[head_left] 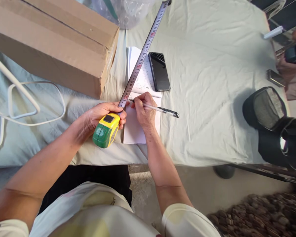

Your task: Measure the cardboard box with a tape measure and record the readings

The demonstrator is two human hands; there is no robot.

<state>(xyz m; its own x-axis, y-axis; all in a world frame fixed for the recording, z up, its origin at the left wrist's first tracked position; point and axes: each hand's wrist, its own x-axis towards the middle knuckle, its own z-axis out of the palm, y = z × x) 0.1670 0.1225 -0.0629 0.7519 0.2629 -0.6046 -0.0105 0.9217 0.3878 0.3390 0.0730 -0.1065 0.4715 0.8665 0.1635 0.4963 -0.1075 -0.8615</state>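
My left hand [100,115] is closed around a green and yellow tape measure [106,131] at the table's near edge. Its tape blade [144,51] runs out diagonally up and to the right, across the table and out of the top of the view. My right hand [144,110] pinches a pen [162,110] with its tip close to the blade, over a white notepad [134,130]. The pad's upper page [144,77] carries written lines and lies partly under the blade.
A black phone [159,71] lies right of the notepad. A long cardboard box [54,42] fills the upper left; a white cable [27,108] loops left. A pale cloth [207,82] covers the table. A black bag [273,121] sits right. Another person's hand [288,69] shows at far right.
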